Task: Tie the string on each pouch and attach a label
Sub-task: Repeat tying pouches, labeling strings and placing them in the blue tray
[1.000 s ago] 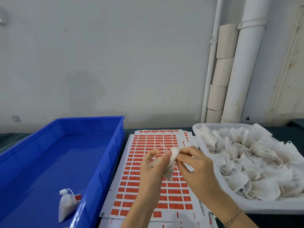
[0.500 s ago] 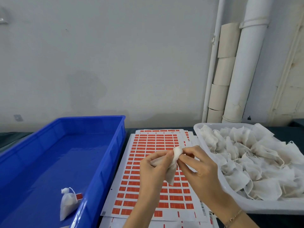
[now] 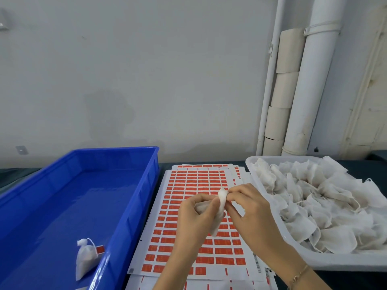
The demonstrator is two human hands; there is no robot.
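A small white cloth pouch (image 3: 217, 218) hangs between both hands above the sheets of red labels (image 3: 201, 181). My left hand (image 3: 192, 218) grips its body from the left. My right hand (image 3: 249, 208) pinches the gathered neck at the top. The string is hidden by the fingers. In the blue bin (image 3: 129, 206) on the left lies one tied pouch (image 3: 84, 257) with a red label on its string. A white tray (image 3: 335, 262) on the right holds a heap of several untied pouches (image 3: 326, 206).
The label sheets lie stacked on a dark table between bin and tray. Behind the tray, white pipes (image 3: 310, 80) and cardboard tubes (image 3: 282, 91) stand against the pale wall.
Both hands have drawn closer around the pouch neck, and the loose string end seen above the fingers earlier is gone from sight. The pouch hangs in much the same place.
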